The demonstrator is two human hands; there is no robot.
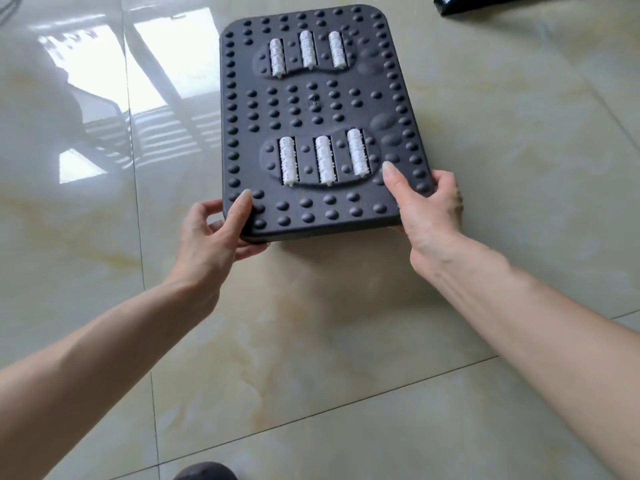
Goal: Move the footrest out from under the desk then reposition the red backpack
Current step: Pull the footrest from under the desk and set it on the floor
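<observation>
The footrest (318, 109) is a dark grey rectangular board with raised bumps and two groups of white rollers. It lies lengthwise away from me over the glossy tiled floor. My left hand (214, 233) grips its near left corner, thumb on top and fingers underneath. My right hand (429, 206) grips the near right corner the same way. The near edge looks slightly raised off the floor. The red backpack is not in view.
Pale marbled floor tiles (329, 341) with dark grout lines fill the view and reflect a window. A dark object (485, 3) sits at the top right edge. A dark rounded shape (206, 472) shows at the bottom edge.
</observation>
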